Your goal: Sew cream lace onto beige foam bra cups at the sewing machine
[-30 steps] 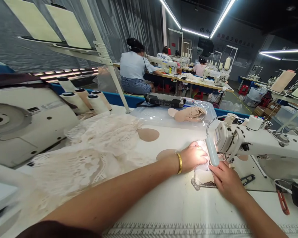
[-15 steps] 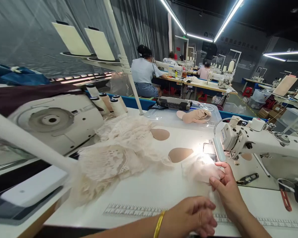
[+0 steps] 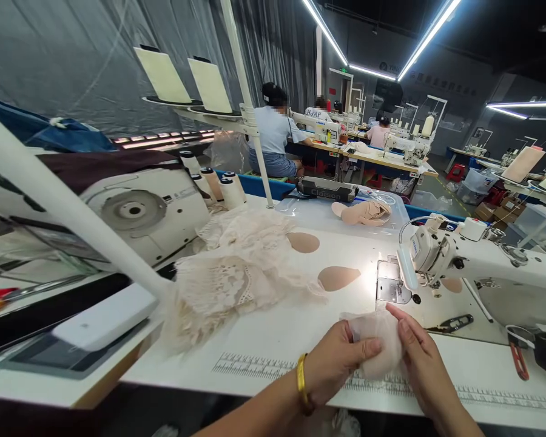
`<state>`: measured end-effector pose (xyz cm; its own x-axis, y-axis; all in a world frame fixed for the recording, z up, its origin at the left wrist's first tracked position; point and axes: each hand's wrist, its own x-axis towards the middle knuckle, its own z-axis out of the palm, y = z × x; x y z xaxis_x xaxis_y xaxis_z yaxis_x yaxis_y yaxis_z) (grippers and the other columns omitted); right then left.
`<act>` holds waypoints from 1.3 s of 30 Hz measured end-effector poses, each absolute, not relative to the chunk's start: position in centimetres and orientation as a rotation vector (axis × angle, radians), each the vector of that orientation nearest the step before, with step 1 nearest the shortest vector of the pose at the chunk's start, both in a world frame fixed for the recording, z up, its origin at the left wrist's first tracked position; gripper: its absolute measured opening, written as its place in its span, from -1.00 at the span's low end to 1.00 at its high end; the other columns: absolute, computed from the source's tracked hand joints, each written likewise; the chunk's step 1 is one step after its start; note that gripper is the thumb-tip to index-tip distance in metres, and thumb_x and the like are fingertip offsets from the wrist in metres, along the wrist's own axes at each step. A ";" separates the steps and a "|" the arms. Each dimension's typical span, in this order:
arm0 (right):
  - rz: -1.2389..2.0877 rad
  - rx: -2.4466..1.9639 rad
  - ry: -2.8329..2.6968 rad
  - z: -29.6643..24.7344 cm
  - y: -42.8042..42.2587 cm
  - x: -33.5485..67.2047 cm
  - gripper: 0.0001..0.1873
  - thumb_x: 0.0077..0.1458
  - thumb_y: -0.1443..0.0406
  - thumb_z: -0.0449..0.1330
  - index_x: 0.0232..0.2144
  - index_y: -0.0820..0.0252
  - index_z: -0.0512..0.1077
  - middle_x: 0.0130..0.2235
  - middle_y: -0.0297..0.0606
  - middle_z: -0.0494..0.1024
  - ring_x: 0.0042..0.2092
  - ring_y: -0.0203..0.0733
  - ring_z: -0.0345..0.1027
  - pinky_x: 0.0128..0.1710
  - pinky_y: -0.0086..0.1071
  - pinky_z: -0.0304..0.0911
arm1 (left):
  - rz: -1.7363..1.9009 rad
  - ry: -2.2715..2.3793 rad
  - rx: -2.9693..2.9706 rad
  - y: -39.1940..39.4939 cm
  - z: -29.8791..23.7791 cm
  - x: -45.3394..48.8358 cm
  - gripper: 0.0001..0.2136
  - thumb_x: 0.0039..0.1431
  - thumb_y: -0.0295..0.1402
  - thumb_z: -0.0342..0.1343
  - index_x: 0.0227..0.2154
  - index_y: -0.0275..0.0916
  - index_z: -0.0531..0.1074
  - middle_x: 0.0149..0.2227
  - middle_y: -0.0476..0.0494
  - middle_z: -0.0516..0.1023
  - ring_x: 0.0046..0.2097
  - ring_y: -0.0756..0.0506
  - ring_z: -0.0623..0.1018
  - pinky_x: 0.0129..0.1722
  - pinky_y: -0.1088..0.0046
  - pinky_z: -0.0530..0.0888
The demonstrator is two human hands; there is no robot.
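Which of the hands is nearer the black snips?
Right. The right hand is just left of the black snips, closer to the camera; the left hand is farther left, gripping sheer fabric.

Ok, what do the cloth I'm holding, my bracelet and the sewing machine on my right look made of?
The cloth: thin, matte fabric, perhaps mesh, since it looks sheer.
The bracelet: shiny yellow metal, solid or plated, judging by its glints.
The sewing machine: probably painted metal, its white casing smooth and slightly glossy.
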<state>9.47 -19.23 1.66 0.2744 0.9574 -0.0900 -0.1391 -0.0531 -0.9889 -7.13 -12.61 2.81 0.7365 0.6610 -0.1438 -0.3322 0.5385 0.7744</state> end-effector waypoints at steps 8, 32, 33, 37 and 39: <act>1.046 -1.148 -0.597 -0.2 -19.6 7.7 -0.24 -0.03 0.11 0.53 0.20 0.00 0.42 0.10 -0.17 0.61 0.04 -0.01 0.53 0.03 -0.20 0.45 | 0.793 0.613 0.378 -12.2 2.6 -6.5 -0.65 0.14 -0.07 0.39 -0.22 -0.29 0.64 -0.14 -0.24 0.68 -0.08 -0.18 0.63 -0.06 0.38 0.56; 1.048 -1.136 -0.624 0.9 -19.2 9.0 -0.63 0.06 0.02 0.44 -0.19 0.02 0.48 -0.29 -0.35 0.60 -0.33 -0.16 0.46 -0.30 -0.34 0.41 | 0.627 0.430 0.799 -14.5 2.1 -6.1 -0.52 -0.17 -0.13 0.56 -0.18 -0.26 0.69 -0.20 -0.21 0.69 -0.19 -0.19 0.63 -0.16 0.37 0.52; 1.108 -1.166 -0.613 0.9 -19.2 9.4 -0.59 0.05 -0.02 0.44 -0.18 0.02 0.48 -0.28 -0.33 0.62 -0.32 -0.12 0.48 -0.30 -0.31 0.42 | 0.614 0.417 0.784 -14.4 2.3 -6.2 -0.53 -0.18 -0.12 0.56 -0.19 -0.26 0.69 -0.20 -0.22 0.69 -0.18 -0.20 0.63 -0.16 0.37 0.53; 1.272 -1.131 -0.560 0.8 -19.6 10.0 -0.33 0.05 -0.19 0.35 0.08 -0.01 0.43 -0.24 -0.21 0.66 -0.29 0.01 0.54 -0.31 -0.20 0.43 | 0.670 0.413 0.711 -13.6 3.3 -6.3 -0.50 -0.15 -0.16 0.56 -0.13 -0.25 0.68 -0.13 -0.28 0.69 -0.07 -0.28 0.65 -0.05 0.25 0.54; 1.249 -1.107 -0.563 0.9 -20.0 9.6 -0.21 0.03 -0.17 0.39 0.20 -0.03 0.35 -0.21 -0.19 0.66 -0.26 0.03 0.54 -0.28 -0.18 0.43 | 0.703 0.409 0.669 -13.2 3.7 -6.2 -0.49 -0.14 -0.21 0.56 -0.08 -0.24 0.66 -0.08 -0.30 0.68 0.00 -0.32 0.63 0.02 0.18 0.53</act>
<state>9.55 -19.97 0.91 0.2802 0.9352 -0.2164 -0.4570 -0.0683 -0.8868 -6.20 -13.25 3.75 0.6985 0.7050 -0.1229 -0.4558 0.5707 0.6831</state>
